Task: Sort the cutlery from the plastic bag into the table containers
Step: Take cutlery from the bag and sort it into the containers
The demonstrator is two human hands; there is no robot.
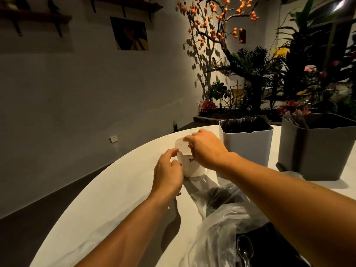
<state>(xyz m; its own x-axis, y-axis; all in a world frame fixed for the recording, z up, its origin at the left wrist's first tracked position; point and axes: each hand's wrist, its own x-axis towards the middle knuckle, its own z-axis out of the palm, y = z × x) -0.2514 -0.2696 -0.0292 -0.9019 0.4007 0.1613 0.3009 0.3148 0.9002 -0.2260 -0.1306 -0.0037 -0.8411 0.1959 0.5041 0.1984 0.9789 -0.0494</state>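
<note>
A small white box (190, 168) with black lettering stands on the round white table (107, 199). My left hand (168, 170) grips its left side. My right hand (206, 149) reaches over its top and pinches the raised white lid flap (181, 145). A crumpled clear plastic bag (221, 224) lies near me under my right forearm, with dark cutlery inside and a clear plastic spoon (244, 247) showing at the bottom. A light grey container (246, 143) holding dark cutlery stands behind my right hand. A darker grey container (317, 151) stands at the right.
The table's curved edge runs from lower left up to the far middle, with dark floor and a grey wall beyond. Plants and an orange-fruited tree (221, 35) fill the far right corner. A picture (131, 33) hangs on the wall.
</note>
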